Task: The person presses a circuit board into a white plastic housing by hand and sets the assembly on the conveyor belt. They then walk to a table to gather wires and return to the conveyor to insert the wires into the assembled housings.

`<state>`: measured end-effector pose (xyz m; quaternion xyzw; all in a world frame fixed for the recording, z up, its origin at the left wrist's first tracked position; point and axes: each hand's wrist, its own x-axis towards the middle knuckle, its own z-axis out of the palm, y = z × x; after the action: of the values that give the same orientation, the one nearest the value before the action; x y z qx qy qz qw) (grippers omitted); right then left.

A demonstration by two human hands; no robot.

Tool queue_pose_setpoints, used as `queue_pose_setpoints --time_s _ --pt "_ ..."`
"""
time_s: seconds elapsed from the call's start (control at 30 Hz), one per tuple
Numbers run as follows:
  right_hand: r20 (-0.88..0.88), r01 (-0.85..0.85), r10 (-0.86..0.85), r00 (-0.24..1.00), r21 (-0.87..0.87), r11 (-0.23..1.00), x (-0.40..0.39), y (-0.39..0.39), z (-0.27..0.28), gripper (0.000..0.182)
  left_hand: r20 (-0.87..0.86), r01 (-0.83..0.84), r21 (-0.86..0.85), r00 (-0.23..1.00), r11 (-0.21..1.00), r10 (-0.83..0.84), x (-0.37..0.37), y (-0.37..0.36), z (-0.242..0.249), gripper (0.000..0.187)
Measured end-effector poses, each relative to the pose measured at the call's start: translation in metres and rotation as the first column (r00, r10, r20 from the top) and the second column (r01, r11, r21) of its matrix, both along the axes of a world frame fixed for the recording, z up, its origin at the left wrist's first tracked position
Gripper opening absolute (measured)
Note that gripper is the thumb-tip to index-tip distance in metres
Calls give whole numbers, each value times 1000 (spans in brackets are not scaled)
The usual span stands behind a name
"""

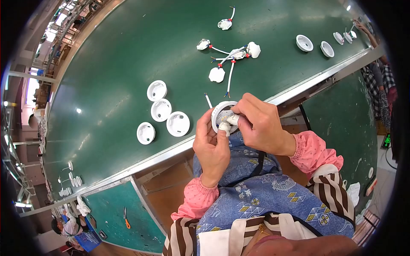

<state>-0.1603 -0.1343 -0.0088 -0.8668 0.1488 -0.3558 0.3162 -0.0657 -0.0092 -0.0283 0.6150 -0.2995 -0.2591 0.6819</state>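
Over the bench's front edge, my left hand [210, 147] grips a white round lamp housing [216, 116] by its rim, with its opening turned towards me. My right hand [261, 123] is closed, thumb and fingertips pressed together inside the housing; what they pinch is too small to make out. White wrappings cover both thumb tips. Beyond the housing a short white cable [208, 100] with bare wire ends sticks out. Left of my hands sit several similar white housings [178, 124]. Further back lie several white round parts [217, 75] with white cables and red clips.
The green bench [115, 102] has a metal front edge [160, 162]. More housings [304, 43] stand at the right, near another person's hand [366, 32]. Orange-handled scissors [127, 218] lie on a lower green surface at the left. More white parts [74, 181] sit at the bench's left end.
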Motion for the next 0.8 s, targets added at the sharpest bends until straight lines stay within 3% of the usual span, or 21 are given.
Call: queue_pose_setpoints --time_s 0.1,0.3,0.4,0.5,0.7,0.8 --pt "-1 55 -55 998 -70 996 1 2 -3 22 -23 -33 11 999 999 34 2 -2 1 38" --pt "101 133 -134 986 16 991 6 4 -10 26 -102 -42 2 994 999 42 7 -1 0 37" --pt "58 89 -103 993 206 975 9 4 -2 29 -118 -51 -14 992 999 49 6 -1 0 37" --pt "-14 -39 44 999 271 962 5 -2 -6 30 -99 -58 -19 993 998 56 5 -1 0 37" --pt "-8 -79 82 997 210 975 6 -1 -3 29 -54 -51 -17 997 999 50 4 -2 1 34" --pt "8 -53 54 999 297 953 6 3 -3 26 -26 2 26 1000 1000 -1 11 -2 3 30"
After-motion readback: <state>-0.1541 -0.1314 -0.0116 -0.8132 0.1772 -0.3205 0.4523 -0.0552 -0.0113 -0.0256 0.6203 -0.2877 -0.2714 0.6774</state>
